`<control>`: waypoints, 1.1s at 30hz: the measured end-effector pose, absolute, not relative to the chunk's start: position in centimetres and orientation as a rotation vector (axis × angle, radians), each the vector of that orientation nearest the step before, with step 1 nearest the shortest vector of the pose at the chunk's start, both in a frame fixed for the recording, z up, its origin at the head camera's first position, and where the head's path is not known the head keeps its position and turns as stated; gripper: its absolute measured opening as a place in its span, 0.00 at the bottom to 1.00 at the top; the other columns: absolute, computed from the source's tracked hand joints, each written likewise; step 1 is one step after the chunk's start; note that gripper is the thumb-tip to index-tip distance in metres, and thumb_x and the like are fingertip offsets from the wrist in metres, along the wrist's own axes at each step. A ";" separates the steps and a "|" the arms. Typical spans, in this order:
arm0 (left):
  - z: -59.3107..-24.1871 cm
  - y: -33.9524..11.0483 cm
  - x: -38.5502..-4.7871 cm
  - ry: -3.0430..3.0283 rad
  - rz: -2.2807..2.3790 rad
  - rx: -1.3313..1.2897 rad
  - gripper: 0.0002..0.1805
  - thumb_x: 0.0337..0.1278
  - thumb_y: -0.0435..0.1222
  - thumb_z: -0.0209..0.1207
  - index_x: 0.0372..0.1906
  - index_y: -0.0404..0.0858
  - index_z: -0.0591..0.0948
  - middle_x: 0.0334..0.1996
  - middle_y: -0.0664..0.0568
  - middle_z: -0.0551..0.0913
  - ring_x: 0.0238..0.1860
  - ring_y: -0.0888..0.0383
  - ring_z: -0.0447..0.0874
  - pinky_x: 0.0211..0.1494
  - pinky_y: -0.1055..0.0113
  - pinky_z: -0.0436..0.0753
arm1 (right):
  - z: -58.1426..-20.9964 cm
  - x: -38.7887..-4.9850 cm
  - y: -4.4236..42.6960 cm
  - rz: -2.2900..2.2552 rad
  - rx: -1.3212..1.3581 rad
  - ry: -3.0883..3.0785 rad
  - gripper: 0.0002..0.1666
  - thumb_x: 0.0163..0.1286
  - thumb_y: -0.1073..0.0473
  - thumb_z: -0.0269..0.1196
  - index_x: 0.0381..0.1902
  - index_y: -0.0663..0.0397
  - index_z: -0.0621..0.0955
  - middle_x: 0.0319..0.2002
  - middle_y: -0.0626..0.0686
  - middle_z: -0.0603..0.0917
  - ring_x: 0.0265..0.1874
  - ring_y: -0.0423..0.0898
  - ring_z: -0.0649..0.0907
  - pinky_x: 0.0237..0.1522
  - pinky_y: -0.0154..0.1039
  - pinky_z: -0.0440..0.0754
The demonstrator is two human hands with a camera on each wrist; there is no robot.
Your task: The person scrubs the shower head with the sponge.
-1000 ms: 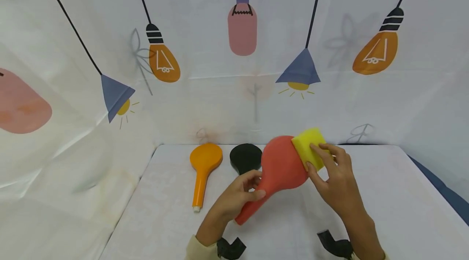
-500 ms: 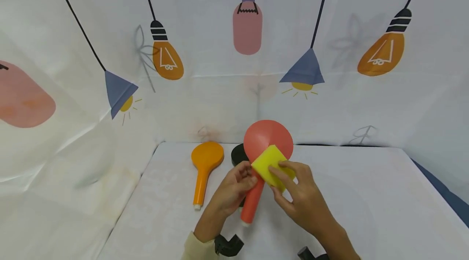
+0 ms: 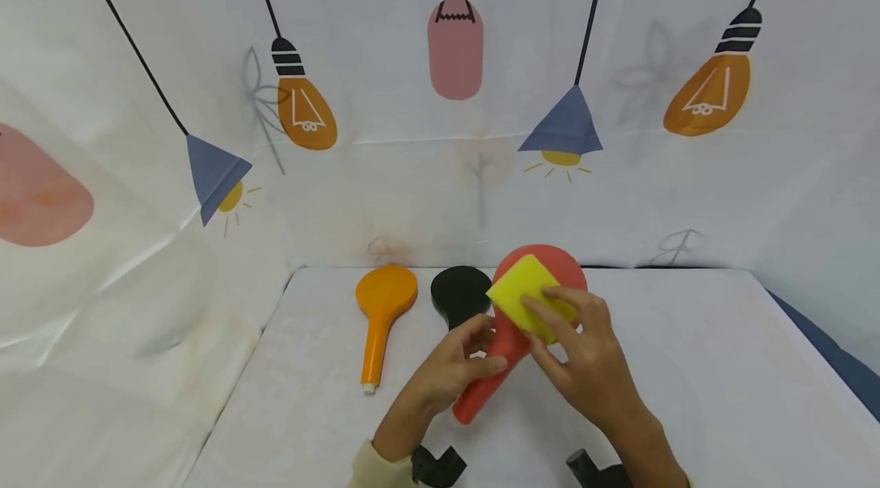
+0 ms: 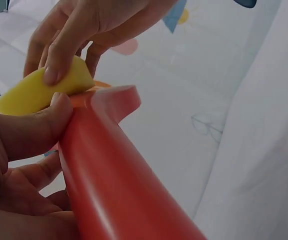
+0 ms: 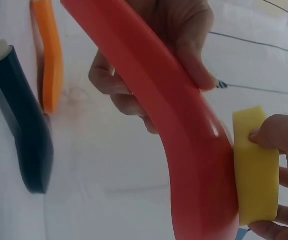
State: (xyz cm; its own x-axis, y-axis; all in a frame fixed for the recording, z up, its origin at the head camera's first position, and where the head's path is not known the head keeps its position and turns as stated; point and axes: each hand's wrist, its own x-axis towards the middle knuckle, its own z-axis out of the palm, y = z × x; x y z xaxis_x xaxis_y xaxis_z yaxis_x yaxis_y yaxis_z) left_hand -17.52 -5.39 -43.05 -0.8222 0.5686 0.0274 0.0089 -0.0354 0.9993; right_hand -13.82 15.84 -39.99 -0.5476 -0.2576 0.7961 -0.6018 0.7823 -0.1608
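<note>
A red hand-held shower head [image 3: 509,337] is raised above the table, its round head pointing up and right. My left hand [image 3: 447,370] grips its handle near the neck. With bent fingers and thumb, my right hand [image 3: 591,366] pinches a yellow sponge [image 3: 525,291] against the red head and covers part of it. From the right wrist view, the sponge [image 5: 256,172] lies flat along the outer side of the red shower head [image 5: 183,135]. The left wrist view shows the left thumb [image 4: 44,125] along the handle, close to the sponge.
On the white table [image 3: 302,404] lie an orange shower head [image 3: 386,301] and a dark green one [image 3: 459,293], partly hidden behind my left hand. A white sheet [image 3: 385,190] printed with lamps hangs behind the table.
The sponge went from the head's right edge down to the neck, then up onto the round head. The red shower head swung upright, then tilted back to the right.
</note>
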 end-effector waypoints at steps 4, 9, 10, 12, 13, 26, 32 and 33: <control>-43.1 -5.5 -17.6 1.899 1.877 0.654 0.21 0.62 0.30 0.61 0.60 0.35 0.75 0.46 0.45 0.76 0.47 0.56 0.77 0.49 0.63 0.80 | -39.9 -14.4 17.2 0.560 0.517 -2.159 0.31 0.77 0.39 0.45 0.58 0.54 0.82 0.57 0.63 0.76 0.55 0.58 0.73 0.41 0.39 0.85; -43.1 -5.5 -17.6 1.909 1.841 0.645 0.19 0.63 0.29 0.61 0.59 0.35 0.77 0.46 0.45 0.77 0.46 0.56 0.77 0.48 0.64 0.78 | -40.1 -15.3 19.3 0.659 0.431 -2.085 0.31 0.76 0.40 0.50 0.59 0.58 0.81 0.56 0.67 0.76 0.54 0.63 0.73 0.56 0.22 0.65; -43.1 -5.5 -17.6 1.901 1.839 0.641 0.19 0.63 0.29 0.61 0.59 0.35 0.77 0.45 0.45 0.77 0.46 0.56 0.77 0.48 0.64 0.78 | -40.2 -15.4 19.6 0.679 0.426 -2.068 0.31 0.75 0.41 0.50 0.58 0.59 0.81 0.55 0.68 0.76 0.54 0.64 0.73 0.57 0.21 0.63; -43.1 -5.6 -17.5 1.895 1.835 0.641 0.19 0.62 0.29 0.60 0.59 0.35 0.77 0.45 0.45 0.77 0.45 0.56 0.77 0.48 0.64 0.79 | -40.1 -15.4 20.0 0.698 0.412 -2.063 0.31 0.73 0.42 0.52 0.59 0.60 0.81 0.55 0.69 0.75 0.55 0.65 0.73 0.58 0.21 0.61; -43.1 -5.6 -17.4 1.897 1.833 0.645 0.20 0.62 0.29 0.61 0.59 0.35 0.77 0.45 0.45 0.77 0.45 0.56 0.77 0.48 0.64 0.79 | -40.1 -15.3 20.1 0.697 0.403 -2.075 0.31 0.73 0.43 0.52 0.59 0.60 0.81 0.55 0.69 0.75 0.55 0.64 0.73 0.57 0.21 0.61; -43.0 -5.7 -17.3 1.988 1.817 0.612 0.20 0.61 0.33 0.62 0.59 0.36 0.77 0.43 0.44 0.80 0.44 0.57 0.79 0.47 0.66 0.80 | -40.2 -13.7 15.7 0.514 0.721 -2.202 0.30 0.77 0.43 0.44 0.58 0.54 0.82 0.53 0.61 0.78 0.52 0.57 0.74 0.39 0.50 0.87; -42.8 -6.0 -17.4 1.935 1.883 0.606 0.23 0.63 0.31 0.60 0.63 0.33 0.75 0.51 0.41 0.80 0.46 0.54 0.78 0.53 0.65 0.81 | -40.2 -13.5 15.2 0.494 0.921 -2.216 0.20 0.69 0.54 0.57 0.57 0.45 0.84 0.54 0.55 0.79 0.53 0.53 0.75 0.45 0.45 0.85; -42.8 -6.0 -17.4 1.931 1.881 0.604 0.23 0.63 0.31 0.60 0.63 0.34 0.74 0.51 0.41 0.79 0.46 0.55 0.78 0.54 0.65 0.81 | -40.1 -13.6 15.4 0.490 0.907 -2.213 0.20 0.70 0.54 0.57 0.57 0.45 0.83 0.54 0.55 0.79 0.53 0.53 0.75 0.45 0.46 0.86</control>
State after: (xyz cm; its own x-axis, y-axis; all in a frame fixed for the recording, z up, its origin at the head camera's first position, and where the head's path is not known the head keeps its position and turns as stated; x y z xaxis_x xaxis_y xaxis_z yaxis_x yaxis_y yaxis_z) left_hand -17.45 -6.03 -42.75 -0.8369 0.5466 0.0283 0.0427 0.0135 0.9990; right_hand -13.55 15.38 -40.15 -0.5208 -0.4652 0.7157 -0.7237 0.6853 -0.0812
